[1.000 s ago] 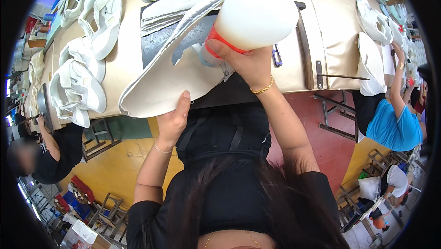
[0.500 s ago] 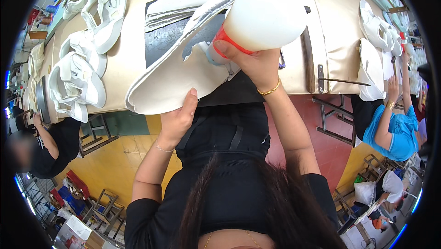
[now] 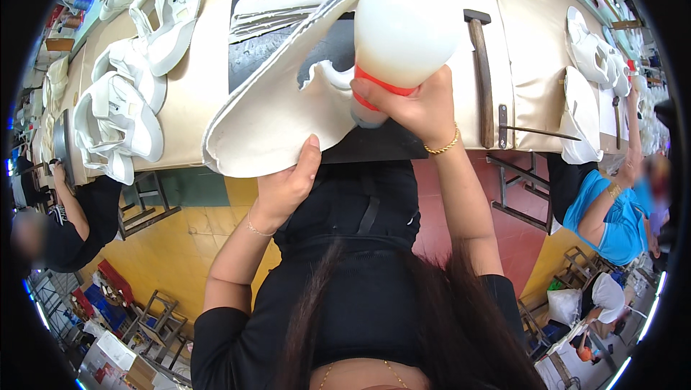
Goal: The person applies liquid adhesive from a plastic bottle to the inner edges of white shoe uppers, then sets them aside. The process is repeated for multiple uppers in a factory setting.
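My left hand (image 3: 289,187) pinches the near edge of a white shoe upper (image 3: 263,131), thumb on top and fingers underneath. The piece is curved, slants up and away to the right, and has a notched cutout along its inner edge. In my right hand (image 3: 421,108) is a white squeeze bottle (image 3: 407,23) with a red band round its neck. Its rounded body points up and away, and the narrow end points down beside the upper's right edge. Whether the tip touches the upper I cannot tell. My right fingers are partly hidden behind the bottle.
Beneath lies a black board (image 3: 248,77) with a stack of white cut pieces (image 3: 288,1). A hammer (image 3: 481,80) and a thin metal rod (image 3: 543,133) lie to the right. White shoe uppers (image 3: 119,127) stand on the left; more lie right. A co-worker in blue (image 3: 604,210) sits right, another person (image 3: 79,224) left.
The bottle has swung more upright in my right hand, its narrow end now lower and clear of the upper's inner face. The hammer's head has come into sight. My left hand keeps its pinch.
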`<state>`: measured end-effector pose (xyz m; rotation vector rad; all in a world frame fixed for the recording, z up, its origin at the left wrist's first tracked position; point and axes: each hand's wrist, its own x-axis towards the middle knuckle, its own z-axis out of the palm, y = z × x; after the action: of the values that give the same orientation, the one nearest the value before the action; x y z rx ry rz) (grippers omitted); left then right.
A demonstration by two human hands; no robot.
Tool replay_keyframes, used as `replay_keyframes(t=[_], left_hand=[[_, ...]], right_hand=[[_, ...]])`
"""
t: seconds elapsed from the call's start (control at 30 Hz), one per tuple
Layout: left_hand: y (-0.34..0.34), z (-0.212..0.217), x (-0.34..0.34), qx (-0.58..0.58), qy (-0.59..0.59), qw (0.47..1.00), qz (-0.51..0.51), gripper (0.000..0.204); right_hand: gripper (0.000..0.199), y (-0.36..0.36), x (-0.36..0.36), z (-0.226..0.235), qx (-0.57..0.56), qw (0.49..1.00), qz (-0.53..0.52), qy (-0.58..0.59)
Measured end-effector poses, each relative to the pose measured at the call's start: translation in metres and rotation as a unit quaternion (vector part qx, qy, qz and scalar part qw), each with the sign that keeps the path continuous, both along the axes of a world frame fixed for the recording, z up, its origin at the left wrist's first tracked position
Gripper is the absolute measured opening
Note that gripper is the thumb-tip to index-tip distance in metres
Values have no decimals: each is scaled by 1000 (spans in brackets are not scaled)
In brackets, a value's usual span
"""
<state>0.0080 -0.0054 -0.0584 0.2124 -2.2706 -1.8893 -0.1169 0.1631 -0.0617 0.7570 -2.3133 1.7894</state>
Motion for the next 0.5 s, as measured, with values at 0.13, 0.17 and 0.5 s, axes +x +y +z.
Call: replay_keyframes(t=[0.13, 0.17, 0.5], left_hand=[[2, 4, -4, -4, 10, 1000, 4, 10], [6, 9, -5, 15, -7, 1000, 3, 10], [6, 10, -6, 8, -30, 999, -23, 17]], right_hand=[[30, 5, 0, 9, -66, 996, -29, -49], [30, 3, 0, 9, -88, 994, -44, -54], [33, -1, -6, 2, 4, 997, -41, 65]])
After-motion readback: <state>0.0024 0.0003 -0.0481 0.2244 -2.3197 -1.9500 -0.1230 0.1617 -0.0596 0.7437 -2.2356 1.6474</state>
